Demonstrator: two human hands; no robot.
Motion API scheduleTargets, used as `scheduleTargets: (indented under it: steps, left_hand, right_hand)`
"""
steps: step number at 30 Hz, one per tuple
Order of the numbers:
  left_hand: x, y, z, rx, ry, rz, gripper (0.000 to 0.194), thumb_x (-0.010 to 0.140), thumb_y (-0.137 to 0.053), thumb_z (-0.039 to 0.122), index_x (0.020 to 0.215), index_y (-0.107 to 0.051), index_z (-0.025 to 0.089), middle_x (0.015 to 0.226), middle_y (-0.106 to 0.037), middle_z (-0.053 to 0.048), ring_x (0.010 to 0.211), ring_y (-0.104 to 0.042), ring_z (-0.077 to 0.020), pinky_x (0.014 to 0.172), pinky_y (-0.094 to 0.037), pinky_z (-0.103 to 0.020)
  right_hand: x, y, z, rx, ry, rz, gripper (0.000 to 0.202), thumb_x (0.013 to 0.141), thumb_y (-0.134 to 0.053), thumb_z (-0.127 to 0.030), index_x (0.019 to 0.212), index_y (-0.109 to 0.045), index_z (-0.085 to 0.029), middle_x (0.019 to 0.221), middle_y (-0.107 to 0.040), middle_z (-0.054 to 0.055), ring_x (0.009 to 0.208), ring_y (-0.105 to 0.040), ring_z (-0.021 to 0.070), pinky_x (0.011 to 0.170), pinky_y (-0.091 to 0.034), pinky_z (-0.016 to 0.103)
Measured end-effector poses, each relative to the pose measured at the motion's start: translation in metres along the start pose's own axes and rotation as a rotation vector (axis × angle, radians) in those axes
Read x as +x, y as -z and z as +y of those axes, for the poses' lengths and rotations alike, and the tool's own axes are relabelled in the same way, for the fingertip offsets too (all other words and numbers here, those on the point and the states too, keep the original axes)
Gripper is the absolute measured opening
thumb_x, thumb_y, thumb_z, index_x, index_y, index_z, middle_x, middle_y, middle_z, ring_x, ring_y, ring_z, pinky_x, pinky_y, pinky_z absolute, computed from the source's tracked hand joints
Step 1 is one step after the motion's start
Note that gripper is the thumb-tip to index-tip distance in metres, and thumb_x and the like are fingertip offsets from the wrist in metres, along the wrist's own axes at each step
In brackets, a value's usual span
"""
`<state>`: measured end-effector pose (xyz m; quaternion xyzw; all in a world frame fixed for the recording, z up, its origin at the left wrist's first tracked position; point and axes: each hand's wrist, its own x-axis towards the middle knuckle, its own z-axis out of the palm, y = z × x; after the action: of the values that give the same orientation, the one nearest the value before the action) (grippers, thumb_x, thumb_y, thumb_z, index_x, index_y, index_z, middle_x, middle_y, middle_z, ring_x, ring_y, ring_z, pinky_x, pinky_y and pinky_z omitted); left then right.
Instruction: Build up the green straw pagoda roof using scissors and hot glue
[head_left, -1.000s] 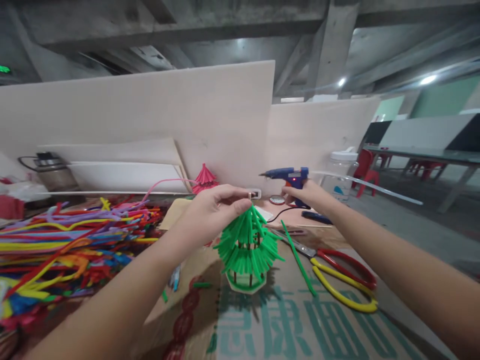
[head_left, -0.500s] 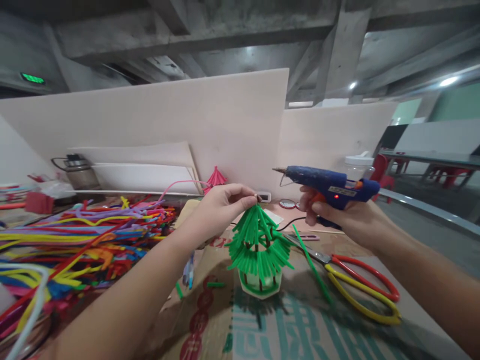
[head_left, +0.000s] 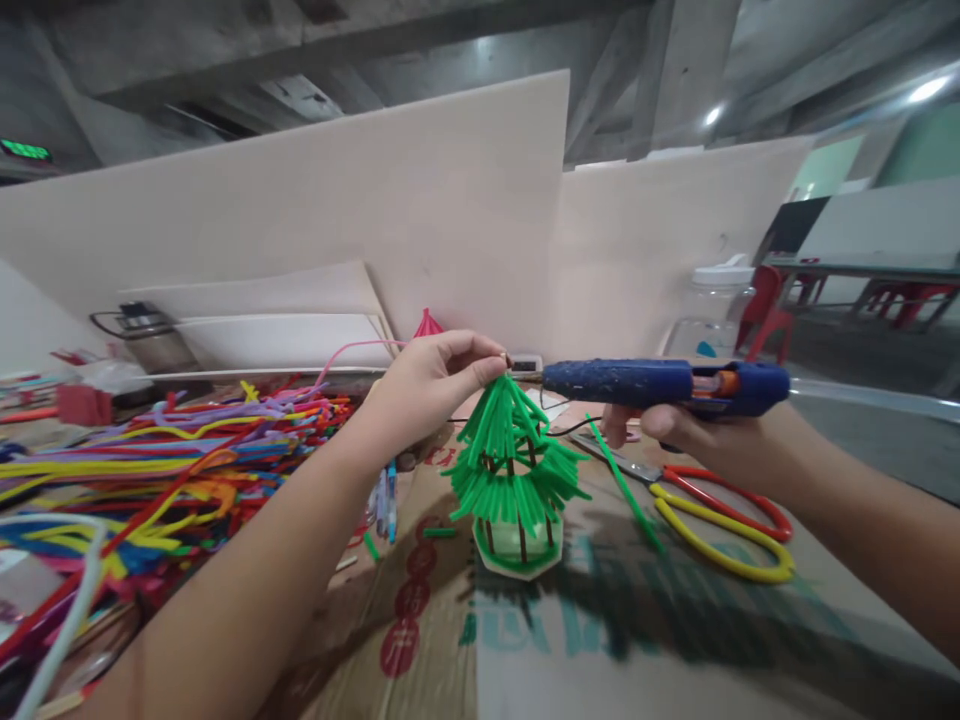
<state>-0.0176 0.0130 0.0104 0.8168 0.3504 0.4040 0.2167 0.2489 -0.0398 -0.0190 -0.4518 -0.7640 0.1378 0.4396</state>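
A model pavilion (head_left: 517,490) with two tiers of green pipe-cleaner roof and thin brown posts stands upright on the cardboard. At its peak, my left hand (head_left: 442,385) pinches a small brown tip between thumb and fingers. My right hand (head_left: 675,425) is wrapped round a blue hot glue gun (head_left: 637,385), held level. The gun's metal nozzle is right at the roof's peak, beside my left fingertips; whether it touches cannot be made out. Below the gun lie scissors (head_left: 724,520) with red and yellow handles and a green pipe cleaner (head_left: 626,485).
A heap of many-coloured pipe cleaners (head_left: 172,480) covers the table's left side. Behind are a pink roof (head_left: 428,322), white boards (head_left: 285,340), a dark-topped bottle (head_left: 146,335) and a clear lidded jar (head_left: 712,310). Pens (head_left: 387,500) and short green offcuts (head_left: 440,532) lie left of the pavilion.
My right hand has brought the glue gun left and levelled it, so its nozzle is now at the pavilion's peak. My left hand keeps its pinch there. The whole view has shifted slightly.
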Motion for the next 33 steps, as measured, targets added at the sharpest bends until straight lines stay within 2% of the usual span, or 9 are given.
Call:
scheduleTargets:
  steps: [2,7,13,19,33]
  left_hand:
    - [0.0,0.0,0.002,-0.003,-0.011,-0.007,0.025,0.087,-0.064,0.04,0.093,-0.072,0.017,0.089,-0.072,-0.004,0.084,-0.066,-0.0164,0.076,-0.051,-0.027]
    - [0.0,0.001,0.003,-0.003,-0.033,-0.003,0.019,0.085,-0.066,0.035,0.091,-0.07,0.018,0.088,-0.072,-0.002,0.083,-0.066,-0.0153,0.075,-0.051,-0.026]
    - [-0.003,-0.001,0.007,0.027,-0.03,-0.02,0.019,0.087,-0.064,0.034,0.093,-0.07,0.018,0.088,-0.072,-0.002,0.082,-0.066,-0.0151,0.074,-0.051,-0.026]
    - [-0.004,0.0,0.01,0.067,-0.038,-0.03,0.02,0.088,-0.064,0.035,0.095,-0.07,0.018,0.088,-0.072,-0.002,0.082,-0.066,-0.0148,0.075,-0.051,-0.026]
    - [-0.003,0.001,0.013,0.082,-0.032,-0.036,0.019,0.089,-0.064,0.035,0.095,-0.069,0.017,0.09,-0.072,-0.001,0.085,-0.065,-0.0141,0.075,-0.048,-0.024]
  right_hand:
    - [0.002,0.0,0.001,-0.006,0.038,-0.035,0.054,0.079,-0.052,-0.075,0.068,-0.067,-0.025,0.065,-0.067,0.004,0.057,-0.06,0.0197,0.051,-0.044,0.031]
    - [0.007,-0.001,-0.004,0.088,0.045,-0.067,0.046,0.08,-0.056,-0.07,0.066,-0.06,-0.026,0.062,-0.065,0.003,0.058,-0.06,0.0188,0.057,-0.047,0.031]
    - [0.005,-0.003,-0.005,0.144,0.04,-0.103,0.035,0.077,-0.064,-0.06,0.073,-0.06,-0.026,0.063,-0.062,0.001,0.058,-0.056,0.0185,0.055,-0.044,0.032]
    - [0.005,-0.004,-0.003,0.136,0.035,-0.092,0.027,0.079,-0.062,-0.052,0.074,-0.059,-0.026,0.061,-0.06,0.0,0.057,-0.055,0.0179,0.052,-0.04,0.031]
    - [0.003,-0.002,-0.002,0.098,0.045,-0.112,0.028,0.083,-0.063,-0.048,0.076,-0.057,-0.022,0.065,-0.057,-0.001,0.061,-0.055,0.016,0.055,-0.038,0.028]
